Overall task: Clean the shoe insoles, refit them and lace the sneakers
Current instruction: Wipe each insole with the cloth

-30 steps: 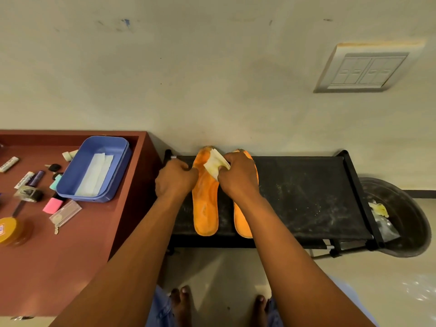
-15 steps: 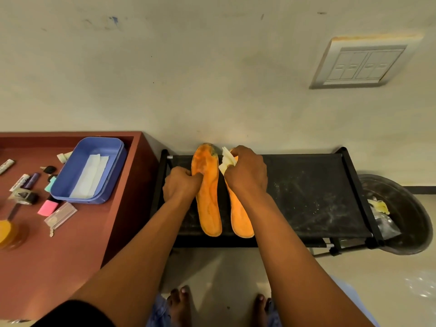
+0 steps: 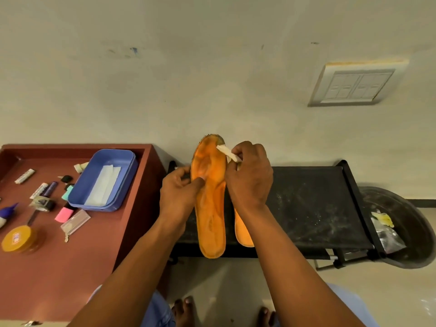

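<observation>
Steadying the lifted insole (image 3: 210, 197) over the black bench (image 3: 313, 204), the left hand (image 3: 180, 194) pinches its edge so the right hand (image 3: 250, 175), gripping a folded wipe (image 3: 227, 153), can scrub the toe. The second insole (image 3: 243, 232) lies beside it; a blue tray (image 3: 106, 178) and bin (image 3: 405, 230) stand clear.

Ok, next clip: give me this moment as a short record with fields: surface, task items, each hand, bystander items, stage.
surface: black rack against the wall
insole in hand: orange insole, raised toe-end up
second insole: orange, second insole lying on the rack, mostly hidden by the right forearm
left hand: grips the raised insole's left edge, thumb on its face
right hand: pinches a folded wipe at the insole's toe end
bystander items: blue tray on the red table; dark bin at right
stage: cleaning; no sneakers in view
</observation>
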